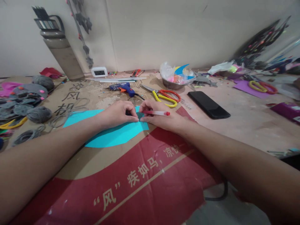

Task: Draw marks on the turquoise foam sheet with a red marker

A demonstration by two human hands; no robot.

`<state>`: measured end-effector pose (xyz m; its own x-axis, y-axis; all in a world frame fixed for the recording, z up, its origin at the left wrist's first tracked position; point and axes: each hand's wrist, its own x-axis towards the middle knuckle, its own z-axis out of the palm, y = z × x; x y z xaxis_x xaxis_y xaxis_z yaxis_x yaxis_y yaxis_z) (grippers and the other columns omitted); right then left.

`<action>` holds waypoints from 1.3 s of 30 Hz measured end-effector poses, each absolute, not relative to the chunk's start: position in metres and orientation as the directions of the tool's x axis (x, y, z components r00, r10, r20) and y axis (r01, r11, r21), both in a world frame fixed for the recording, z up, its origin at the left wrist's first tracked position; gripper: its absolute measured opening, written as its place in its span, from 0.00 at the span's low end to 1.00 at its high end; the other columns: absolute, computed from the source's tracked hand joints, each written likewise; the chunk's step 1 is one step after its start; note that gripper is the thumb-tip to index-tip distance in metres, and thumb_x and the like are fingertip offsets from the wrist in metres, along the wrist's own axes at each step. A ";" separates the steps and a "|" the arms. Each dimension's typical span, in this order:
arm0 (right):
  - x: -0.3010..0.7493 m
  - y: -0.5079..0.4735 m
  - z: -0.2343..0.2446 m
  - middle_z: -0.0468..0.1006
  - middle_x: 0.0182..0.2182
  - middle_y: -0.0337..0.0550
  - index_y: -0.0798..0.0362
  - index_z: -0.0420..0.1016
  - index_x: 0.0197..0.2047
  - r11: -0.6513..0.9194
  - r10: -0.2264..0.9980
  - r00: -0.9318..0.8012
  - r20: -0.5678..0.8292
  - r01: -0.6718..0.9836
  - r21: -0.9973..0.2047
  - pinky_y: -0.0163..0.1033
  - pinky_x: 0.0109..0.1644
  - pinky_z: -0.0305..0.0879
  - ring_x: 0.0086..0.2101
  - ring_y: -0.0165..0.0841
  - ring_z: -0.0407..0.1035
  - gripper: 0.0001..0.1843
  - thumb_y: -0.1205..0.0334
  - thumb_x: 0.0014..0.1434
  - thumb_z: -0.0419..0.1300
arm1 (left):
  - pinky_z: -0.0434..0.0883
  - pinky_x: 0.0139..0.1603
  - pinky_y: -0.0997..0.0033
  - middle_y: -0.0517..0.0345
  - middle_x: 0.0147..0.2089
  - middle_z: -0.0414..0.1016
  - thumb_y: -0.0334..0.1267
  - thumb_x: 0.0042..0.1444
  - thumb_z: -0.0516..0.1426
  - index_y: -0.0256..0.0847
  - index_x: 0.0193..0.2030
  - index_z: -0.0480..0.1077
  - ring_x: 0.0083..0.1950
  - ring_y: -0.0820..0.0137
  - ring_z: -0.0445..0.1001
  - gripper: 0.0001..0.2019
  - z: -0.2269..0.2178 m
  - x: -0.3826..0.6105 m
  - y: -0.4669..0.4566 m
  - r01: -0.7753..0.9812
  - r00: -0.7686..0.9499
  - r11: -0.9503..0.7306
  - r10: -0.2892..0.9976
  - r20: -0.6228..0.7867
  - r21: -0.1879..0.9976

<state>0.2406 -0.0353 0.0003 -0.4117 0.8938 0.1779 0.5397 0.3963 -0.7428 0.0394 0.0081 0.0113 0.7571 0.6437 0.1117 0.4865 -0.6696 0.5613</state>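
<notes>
A turquoise sheet of craft foam (112, 135) lies on a flattened cardboard box (131, 178) printed red with white characters. My left hand (118, 114) rests on the sheet's upper edge, its fingers curled and pinched on something small and dark that I cannot make out. My right hand (159, 118) meets it fingertip to fingertip and holds a red-capped pen (156, 112) with the tip at the sheet. Both forearms reach in from the bottom corners.
Behind my hands lie a blue glue gun (124, 87), yellow-and-red scissors (166, 97), a black phone (208, 104) and a steel bowl (174, 83) of coloured scraps. Grey yarn balls (38, 114) sit left, a water bottle (59, 50) and small clock (99, 72) by the wall.
</notes>
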 end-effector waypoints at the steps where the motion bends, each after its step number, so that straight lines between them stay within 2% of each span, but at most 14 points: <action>1: 0.241 -0.035 0.000 0.69 0.28 0.35 0.52 0.68 0.38 0.399 0.892 -0.415 0.178 0.537 -0.743 0.35 0.31 0.56 0.28 0.28 0.62 0.11 0.67 0.50 0.63 | 0.66 0.38 0.70 0.59 0.33 0.75 0.39 0.51 0.61 0.39 0.29 0.75 0.36 0.71 0.72 0.05 0.012 0.040 0.008 0.489 0.758 -0.670 0.644 0.109 0.559; 11: 0.242 -0.034 -0.001 0.69 0.30 0.36 0.52 0.68 0.38 0.417 0.881 -0.434 0.189 0.521 -0.745 0.35 0.32 0.58 0.30 0.29 0.63 0.10 0.66 0.51 0.62 | 0.64 0.37 0.74 0.61 0.32 0.74 0.35 0.51 0.61 0.37 0.30 0.75 0.35 0.72 0.71 0.04 0.011 0.040 0.008 0.501 0.750 -0.664 0.653 0.105 0.555; 26: 0.241 -0.034 0.000 0.68 0.29 0.35 0.53 0.68 0.38 0.410 0.884 -0.434 0.176 0.535 -0.739 0.35 0.32 0.58 0.29 0.28 0.63 0.10 0.68 0.51 0.62 | 0.66 0.39 0.69 0.59 0.34 0.74 0.40 0.50 0.62 0.39 0.29 0.74 0.36 0.71 0.72 0.06 0.009 0.039 0.009 0.470 0.755 -0.656 0.645 0.116 0.591; 33: 0.244 -0.032 -0.003 0.70 0.31 0.37 0.52 0.68 0.38 0.443 0.866 -0.456 0.204 0.514 -0.734 0.36 0.34 0.59 0.31 0.29 0.63 0.10 0.67 0.51 0.62 | 0.66 0.39 0.71 0.60 0.33 0.73 0.37 0.51 0.62 0.38 0.29 0.74 0.36 0.72 0.71 0.05 0.009 0.040 0.010 0.460 0.760 -0.667 0.637 0.129 0.586; 39: 0.243 -0.032 -0.002 0.69 0.29 0.35 0.52 0.69 0.38 0.423 0.879 -0.442 0.181 0.545 -0.724 0.35 0.32 0.58 0.29 0.28 0.63 0.10 0.66 0.51 0.63 | 0.65 0.39 0.73 0.60 0.33 0.73 0.37 0.51 0.62 0.37 0.30 0.74 0.36 0.72 0.70 0.06 0.009 0.039 0.010 0.461 0.769 -0.673 0.628 0.117 0.579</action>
<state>0.2435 -0.0323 -0.0023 -0.4418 0.8787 0.1808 0.5450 0.4229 -0.7239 0.0393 0.0096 0.0086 0.7690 0.6284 0.1173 0.4614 -0.6726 0.5786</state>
